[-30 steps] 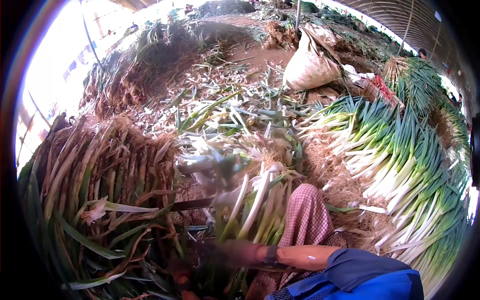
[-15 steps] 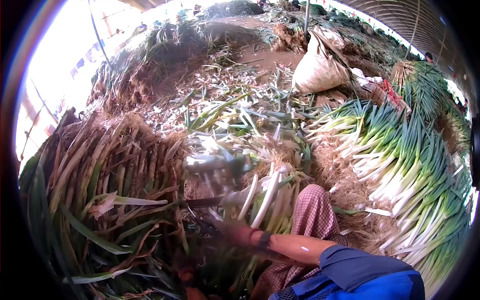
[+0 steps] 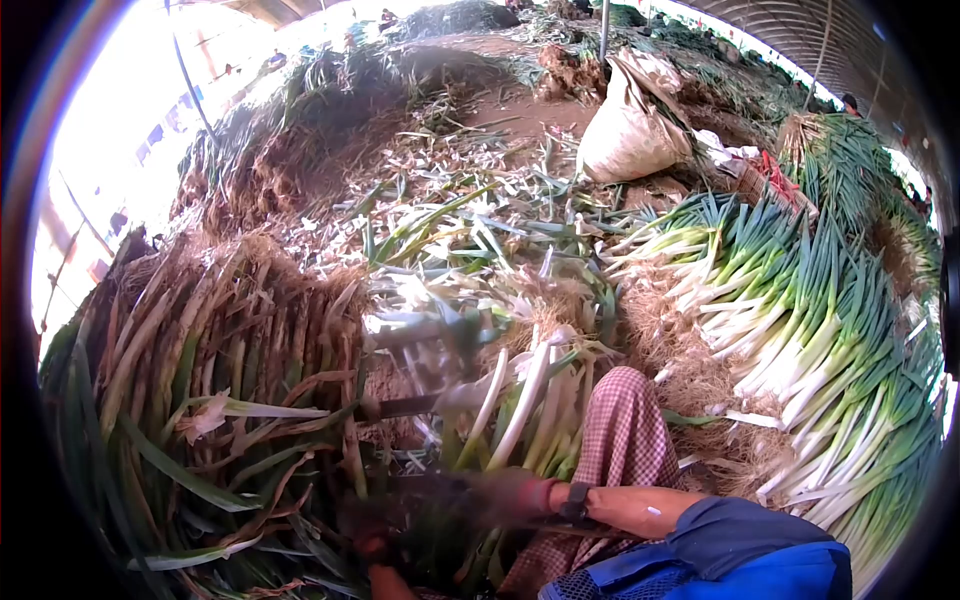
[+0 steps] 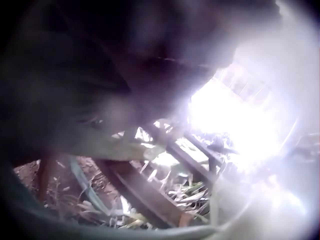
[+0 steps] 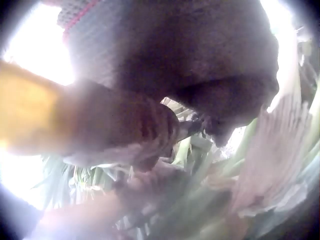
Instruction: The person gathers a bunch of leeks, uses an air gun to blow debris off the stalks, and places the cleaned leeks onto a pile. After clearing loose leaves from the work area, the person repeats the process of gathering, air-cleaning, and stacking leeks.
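My right hand (image 3: 515, 495), blurred and dark, is over green leek stalks beside my knee. Lower left, my left hand (image 3: 370, 535) is in shadow among the leaves; what it touches is unclear. Pale leeks (image 3: 520, 400) lie just above the right hand. In the left wrist view a dark, blurred hand (image 4: 165, 75) fills the top, with a pale green stalk (image 4: 110, 147) under it. The right wrist view has the dark right hand (image 5: 210, 70) close above leek stalks (image 5: 245, 145), bent fingers near a small dark thing (image 5: 189, 129); its hold is unclear.
A brown-rooted leek heap (image 3: 220, 340) is at left. Cleaned leeks (image 3: 790, 340) spread in a row at right. Dark bars (image 3: 400, 405) stand ahead of my hands. Farther off are peeled scraps (image 3: 450, 215) and a pale sack (image 3: 630, 135).
My right hand moved up and left, then back down and right, over the leeks. The left hand stays low among the leaves. The head view shifted slightly.
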Tool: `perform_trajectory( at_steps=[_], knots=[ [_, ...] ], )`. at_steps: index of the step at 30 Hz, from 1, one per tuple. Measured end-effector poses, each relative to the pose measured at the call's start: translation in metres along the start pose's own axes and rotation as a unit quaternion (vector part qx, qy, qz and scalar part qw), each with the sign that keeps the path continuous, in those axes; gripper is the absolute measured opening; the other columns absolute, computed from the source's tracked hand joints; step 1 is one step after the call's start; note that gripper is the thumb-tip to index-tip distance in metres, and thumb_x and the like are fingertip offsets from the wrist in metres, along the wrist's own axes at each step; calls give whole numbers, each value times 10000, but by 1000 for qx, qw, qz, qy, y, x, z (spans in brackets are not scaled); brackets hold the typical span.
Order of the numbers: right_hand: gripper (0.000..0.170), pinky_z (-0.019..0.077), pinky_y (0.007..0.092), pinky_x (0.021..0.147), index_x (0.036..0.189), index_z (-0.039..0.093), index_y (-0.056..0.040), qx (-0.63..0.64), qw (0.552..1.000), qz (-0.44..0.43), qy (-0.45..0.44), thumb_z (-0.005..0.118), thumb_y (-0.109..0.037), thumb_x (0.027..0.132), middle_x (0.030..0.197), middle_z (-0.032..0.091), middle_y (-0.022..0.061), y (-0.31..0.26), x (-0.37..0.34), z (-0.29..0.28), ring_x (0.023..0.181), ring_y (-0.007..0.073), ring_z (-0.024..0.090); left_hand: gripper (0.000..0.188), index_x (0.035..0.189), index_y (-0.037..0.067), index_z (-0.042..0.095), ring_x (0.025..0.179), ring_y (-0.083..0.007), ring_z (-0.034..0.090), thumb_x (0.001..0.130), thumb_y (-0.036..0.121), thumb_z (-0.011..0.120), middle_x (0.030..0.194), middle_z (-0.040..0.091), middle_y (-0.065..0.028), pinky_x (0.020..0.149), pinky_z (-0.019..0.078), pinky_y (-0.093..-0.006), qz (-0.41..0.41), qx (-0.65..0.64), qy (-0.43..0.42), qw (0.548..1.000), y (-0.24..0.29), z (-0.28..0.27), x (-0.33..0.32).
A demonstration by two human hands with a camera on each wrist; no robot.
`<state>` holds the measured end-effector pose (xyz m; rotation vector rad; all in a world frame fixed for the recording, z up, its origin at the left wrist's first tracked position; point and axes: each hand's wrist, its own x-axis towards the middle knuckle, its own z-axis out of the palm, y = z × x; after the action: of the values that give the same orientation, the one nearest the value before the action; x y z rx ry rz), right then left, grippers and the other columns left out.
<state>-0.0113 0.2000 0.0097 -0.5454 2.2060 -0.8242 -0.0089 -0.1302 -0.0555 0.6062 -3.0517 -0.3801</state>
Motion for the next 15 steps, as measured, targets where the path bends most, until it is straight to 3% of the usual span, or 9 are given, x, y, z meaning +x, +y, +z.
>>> perform_trajectory(
  at_steps=[2,5,7,8,9,11,15],
  knots=[
    [931,551,494,979,1604,427,-49,5,998,53,23,827,-431,855,1264,718,266,4,-4,-11,1159,439,708,327,1011,25,758,946,-418,765,794,258,836,963,779,-238,834,592,-478,24,33,14,999,6,-15,9],
    [918,555,486,969,1589,441,-37,53,993,49,93,828,-432,856,1228,734,257,16,-8,-17,1123,422,725,321,1014,24,763,942,-411,767,801,254,830,961,780,-236,836,591,-469,88,128,58,986,24,-52,20],
    [910,558,483,959,1588,445,-47,68,992,54,91,831,-427,856,1198,740,254,27,-5,-24,1105,408,733,317,1016,22,766,938,-407,768,806,252,826,960,780,-235,837,591,-463,48,26,75,996,33,-76,32],
    [902,562,479,948,1586,450,-58,86,990,62,89,834,-422,856,1168,747,252,32,-3,-25,1088,395,742,310,1037,13,777,912,-389,773,820,234,804,952,779,-230,829,588,-440,-9,-137,84,987,34,-79,42],
    [902,562,479,948,1586,450,-58,86,990,61,89,834,-422,856,1168,747,252,35,-4,-26,1088,395,742,310,1037,13,777,912,-389,773,820,234,804,952,779,-230,829,588,-440,-10,-136,84,987,47,-93,42],
    [892,567,473,925,1590,456,-92,107,992,15,64,843,-407,850,1140,752,249,40,-5,-27,1076,369,750,312,1085,4,779,884,-353,776,839,196,763,936,781,-214,807,580,-418,13,-201,43,979,82,-127,35],
    [891,571,469,917,1599,456,-126,102,994,24,44,847,-393,845,1143,752,246,45,1,-13,1072,374,749,301,1072,6,774,867,-356,771,837,192,748,926,782,-205,803,581,-436,91,-257,16,962,111,-120,36]
  ],
)
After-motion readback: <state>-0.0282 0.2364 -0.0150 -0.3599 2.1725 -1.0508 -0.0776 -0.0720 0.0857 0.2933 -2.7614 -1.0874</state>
